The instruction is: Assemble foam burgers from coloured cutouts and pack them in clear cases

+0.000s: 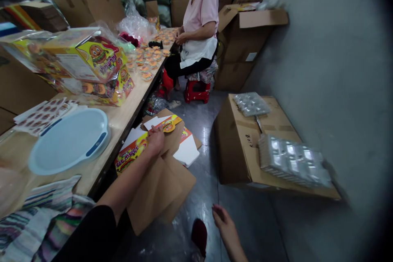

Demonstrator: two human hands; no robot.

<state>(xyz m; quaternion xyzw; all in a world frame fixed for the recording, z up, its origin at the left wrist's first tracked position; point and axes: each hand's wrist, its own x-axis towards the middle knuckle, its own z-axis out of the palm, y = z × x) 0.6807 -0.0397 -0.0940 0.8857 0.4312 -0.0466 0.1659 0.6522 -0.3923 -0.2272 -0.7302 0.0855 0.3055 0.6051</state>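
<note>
My left hand [156,138] reaches down beside the workbench and closes on a flat, unfolded yellow-and-orange printed carton [135,153] that lies on top of a stack of brown cardboard sheets [159,190] on the floor. More flat printed cartons [186,143] lie just beyond it. My right hand [223,217] hangs low over the floor, fingers loosely extended and holding nothing, near a dark red shoe [199,235].
A wooden workbench [123,116] on the left carries a pale blue basin [69,141], sticker sheets [43,114], burger-printed display boxes [92,59] and small round toys. A person in pink sits on a red stool [196,90]. A brown box [242,143] holds clear plastic trays [291,159].
</note>
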